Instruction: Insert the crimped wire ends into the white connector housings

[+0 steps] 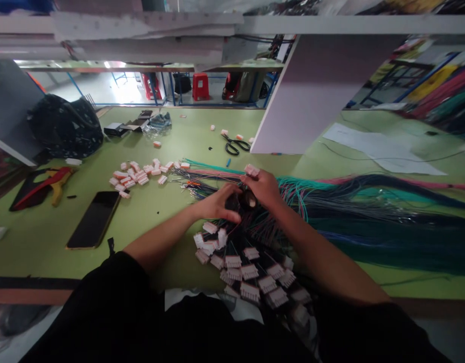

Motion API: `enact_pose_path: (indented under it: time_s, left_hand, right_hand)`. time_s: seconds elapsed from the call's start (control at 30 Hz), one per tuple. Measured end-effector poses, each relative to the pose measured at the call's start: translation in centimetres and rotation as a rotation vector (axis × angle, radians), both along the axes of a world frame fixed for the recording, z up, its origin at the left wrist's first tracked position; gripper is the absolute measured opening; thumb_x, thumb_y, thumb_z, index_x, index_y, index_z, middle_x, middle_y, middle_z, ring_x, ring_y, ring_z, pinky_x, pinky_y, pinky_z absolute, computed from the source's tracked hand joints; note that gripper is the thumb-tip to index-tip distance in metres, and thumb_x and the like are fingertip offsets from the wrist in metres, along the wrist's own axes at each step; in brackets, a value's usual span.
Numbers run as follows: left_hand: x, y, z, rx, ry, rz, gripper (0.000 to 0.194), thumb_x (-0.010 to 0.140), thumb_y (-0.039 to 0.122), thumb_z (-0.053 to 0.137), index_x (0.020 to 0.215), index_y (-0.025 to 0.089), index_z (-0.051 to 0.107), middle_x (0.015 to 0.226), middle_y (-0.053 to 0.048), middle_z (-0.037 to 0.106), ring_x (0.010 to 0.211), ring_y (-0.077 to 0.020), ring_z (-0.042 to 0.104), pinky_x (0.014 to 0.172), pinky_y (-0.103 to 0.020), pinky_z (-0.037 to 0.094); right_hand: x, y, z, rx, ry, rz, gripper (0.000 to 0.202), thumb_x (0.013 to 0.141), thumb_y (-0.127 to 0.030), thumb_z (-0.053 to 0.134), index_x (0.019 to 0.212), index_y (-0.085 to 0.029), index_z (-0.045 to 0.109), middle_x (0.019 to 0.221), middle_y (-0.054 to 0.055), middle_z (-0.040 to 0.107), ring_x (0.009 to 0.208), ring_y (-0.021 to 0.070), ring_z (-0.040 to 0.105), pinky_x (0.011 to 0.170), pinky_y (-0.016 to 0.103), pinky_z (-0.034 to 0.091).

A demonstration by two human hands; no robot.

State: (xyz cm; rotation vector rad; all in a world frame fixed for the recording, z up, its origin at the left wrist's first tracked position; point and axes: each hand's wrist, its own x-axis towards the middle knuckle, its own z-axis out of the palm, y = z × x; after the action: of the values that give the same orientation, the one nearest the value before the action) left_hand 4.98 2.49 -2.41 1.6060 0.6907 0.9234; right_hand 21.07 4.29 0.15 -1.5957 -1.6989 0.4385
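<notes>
My right hand (266,190) is over the wire bundle, its fingertips closed on a small white-and-orange connector housing (251,170). Just left of it is my left hand (220,202), thumb and fingers curved and apart, nothing clearly gripped between them. Between the hands lies a dark round object with a pale brown centre (249,198), partly hidden; its kind is unclear. Beneath both hands run thin teal, pink and black wires (293,194), with bare ends fanned out to the left. Nearer my body sits a heap of wired white connectors (249,273).
Loose connector housings (131,176) lie on the green table (172,206) at left, beside a phone (93,220). Red-and-yellow pliers (47,186) and a dark bag (66,126) are farther left. Black scissors (236,146) lie behind my hands, near an upright white panel (311,91).
</notes>
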Motion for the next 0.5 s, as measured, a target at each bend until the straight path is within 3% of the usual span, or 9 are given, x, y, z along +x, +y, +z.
enact_pose_path:
  time_s: [0.1, 0.23, 0.4, 0.5]
  left_hand:
    - [0.4, 0.5, 0.3, -0.058, 0.037, 0.148, 0.029, 0.066, 0.036, 0.068, 0.082, 0.015, 0.055, 0.069, 0.002, 0.055, 0.066, -0.0125, 0.053, 0.065, -0.026, 0.042]
    - [1.3, 0.6, 0.6, 0.033, 0.144, 0.335, 0.01, 0.071, 0.023, 0.061, 0.071, 0.014, 0.056, 0.057, 0.005, 0.051, 0.056, -0.0094, 0.046, 0.058, -0.022, 0.036]
    - [1.2, 0.1, 0.8, 0.093, 0.155, 0.503, 0.021, 0.072, 0.017, 0.055, 0.052, 0.016, 0.047, 0.05, 0.006, 0.042, 0.053, -0.0084, 0.039, 0.054, -0.021, 0.03]
    - [1.3, 0.2, 0.5, -0.001, 0.101, 0.498, 0.028, 0.074, 0.022, 0.054, 0.049, 0.016, 0.042, 0.047, 0.006, 0.037, 0.05, -0.0079, 0.035, 0.051, -0.021, 0.027]
  right_hand:
    - [0.1, -0.7, 1.3, 0.054, -0.095, 0.14, 0.022, 0.071, -0.038, 0.06, 0.068, -0.016, 0.061, 0.068, 0.004, 0.064, 0.068, 0.0182, 0.058, 0.065, 0.029, 0.042]
    - [-0.6, -1.4, 1.2, 0.0, -0.075, 0.216, 0.021, 0.075, -0.034, 0.058, 0.083, -0.016, 0.062, 0.074, 0.003, 0.064, 0.068, 0.0153, 0.057, 0.066, 0.027, 0.043]
    - [-1.0, -1.7, 0.6, -0.255, -0.278, 0.347, 0.028, 0.084, -0.031, 0.047, 0.105, -0.016, 0.058, 0.081, 0.004, 0.068, 0.067, 0.0155, 0.06, 0.063, 0.026, 0.043]
    - [-1.6, -1.7, 1.3, -0.217, -0.602, 0.303, 0.03, 0.086, -0.029, 0.042, 0.105, -0.02, 0.062, 0.092, 0.008, 0.07, 0.078, 0.0201, 0.062, 0.071, 0.031, 0.042]
